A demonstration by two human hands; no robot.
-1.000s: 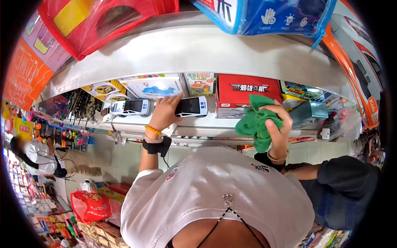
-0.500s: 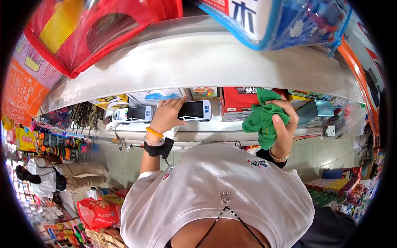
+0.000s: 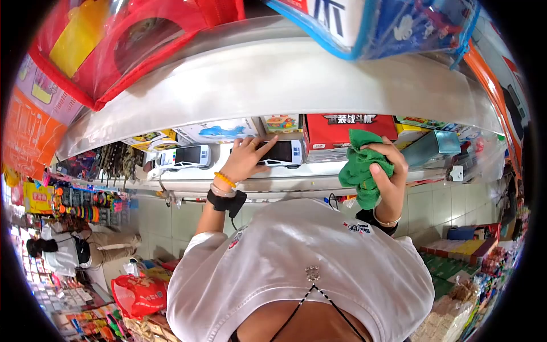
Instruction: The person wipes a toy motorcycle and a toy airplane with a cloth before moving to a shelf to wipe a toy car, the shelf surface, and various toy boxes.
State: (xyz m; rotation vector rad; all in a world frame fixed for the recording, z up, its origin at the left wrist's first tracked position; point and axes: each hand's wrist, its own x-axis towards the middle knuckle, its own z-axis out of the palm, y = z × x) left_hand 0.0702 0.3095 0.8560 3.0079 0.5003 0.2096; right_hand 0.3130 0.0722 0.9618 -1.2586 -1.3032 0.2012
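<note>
My left hand [image 3: 241, 160] is on the rear of a white toy car [image 3: 279, 153] with a dark top. Its thumb lies along the car's near side and its fingers reach across to the far side, so part of the car is hidden. A second white toy car [image 3: 191, 155] of similar look stands to the left on the same shelf. Bunched in my right hand [image 3: 392, 176] is a green cloth [image 3: 361, 174], held in front of the shelf's edge, its folds hanging below the fingers.
A red box [image 3: 347, 132] stands behind and to the right of the car, with a blue-pictured white box [image 3: 223, 132] behind the gap between cars. The upper shelf [image 3: 285, 80] overhangs, carrying a red bag [image 3: 171, 54] and a blue-edged bag [image 3: 399, 34]. Another person [image 3: 71, 249] is at far left.
The toy car under my left hand has slid right, towards the red box, and the hand has moved with it. My right hand still grips the green cloth, slightly lower.
</note>
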